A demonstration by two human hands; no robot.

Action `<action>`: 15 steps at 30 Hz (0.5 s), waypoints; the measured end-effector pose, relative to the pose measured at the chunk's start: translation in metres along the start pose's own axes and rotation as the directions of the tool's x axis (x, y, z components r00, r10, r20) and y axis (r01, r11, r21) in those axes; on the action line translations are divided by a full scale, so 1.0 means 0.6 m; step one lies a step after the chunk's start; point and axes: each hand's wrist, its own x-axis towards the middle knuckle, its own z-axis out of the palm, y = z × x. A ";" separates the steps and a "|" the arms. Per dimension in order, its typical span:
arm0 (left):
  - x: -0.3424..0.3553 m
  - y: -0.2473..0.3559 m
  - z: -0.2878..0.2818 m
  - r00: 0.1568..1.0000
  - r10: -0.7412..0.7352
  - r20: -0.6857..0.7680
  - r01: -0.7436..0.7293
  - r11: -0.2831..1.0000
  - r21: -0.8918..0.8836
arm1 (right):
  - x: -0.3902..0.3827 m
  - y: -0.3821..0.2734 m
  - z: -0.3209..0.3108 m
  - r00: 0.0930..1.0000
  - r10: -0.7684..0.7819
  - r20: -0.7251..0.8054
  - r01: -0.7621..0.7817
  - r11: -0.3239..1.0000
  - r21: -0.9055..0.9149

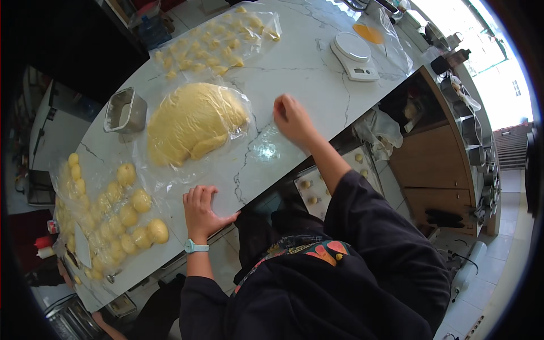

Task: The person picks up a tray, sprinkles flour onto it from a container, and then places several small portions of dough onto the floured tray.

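Observation:
My left hand (205, 212) rests at the near edge of the white marble-patterned counter (283, 73), thumb spread from the fingers, holding nothing. My right hand (292, 118) is over the counter to the right, its fingers curled closed; whether anything is inside is hidden. Between and beyond my hands lies a large mound of yellow dough (195, 122) under clear plastic film, touched by neither hand. Left of my left hand, several round dough balls (128, 215) sit under another plastic sheet.
Small dough pieces (209, 45) lie under plastic at the far side. A metal loaf tin (126, 112) stands left of the mound, a white kitchen scale (354, 55) at the far right. Below the counter edge is a tray (311, 190) with small dough balls. Another person's arm (106, 324) shows lower left.

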 end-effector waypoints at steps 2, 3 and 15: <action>0.007 0.004 0.001 1.000 0.012 -0.009 -0.012 1.000 -0.004 | -0.044 -0.017 -0.013 0.994 0.078 0.079 -0.087 0.989 0.122; 0.013 0.009 0.004 1.000 0.024 -0.009 -0.024 1.000 -0.009 | -0.063 -0.001 -0.030 0.995 0.065 -0.077 -0.053 0.988 0.147; -0.002 -0.004 0.026 0.996 0.091 -0.022 -0.089 0.995 0.053 | -0.261 0.098 -0.189 0.872 0.480 0.091 -0.412 0.623 0.665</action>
